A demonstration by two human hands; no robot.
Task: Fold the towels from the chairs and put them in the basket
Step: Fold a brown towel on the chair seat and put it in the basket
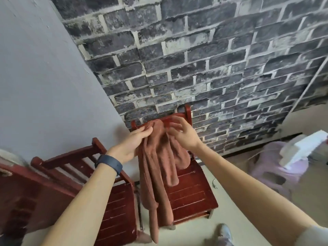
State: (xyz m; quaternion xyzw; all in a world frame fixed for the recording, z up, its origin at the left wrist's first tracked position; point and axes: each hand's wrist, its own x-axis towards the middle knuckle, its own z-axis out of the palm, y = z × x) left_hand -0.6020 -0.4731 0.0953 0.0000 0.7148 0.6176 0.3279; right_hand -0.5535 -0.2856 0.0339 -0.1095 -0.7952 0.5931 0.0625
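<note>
Left hand (pixel 130 144) pinches the top of the bunched rust-brown terry towel (pixel 156 167), which hangs toward 6 o'clock before the red slatted wooden chair (pixel 192 192). Right hand (pixel 184 135), at 3 o'clock: blurred, grip indeterminate.

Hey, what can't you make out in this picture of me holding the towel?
Head view only.
Right hand: fingers motion-blurred, grip on brown towel unclear.
Far chair: back mostly hidden behind the towel.
Purple and white shape: blurred; basket or not, cannot tell.

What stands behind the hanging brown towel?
A red wooden chair: its top rail and most of its seat show. The brown towel covers the backrest's middle and the seat's left edge.
</note>
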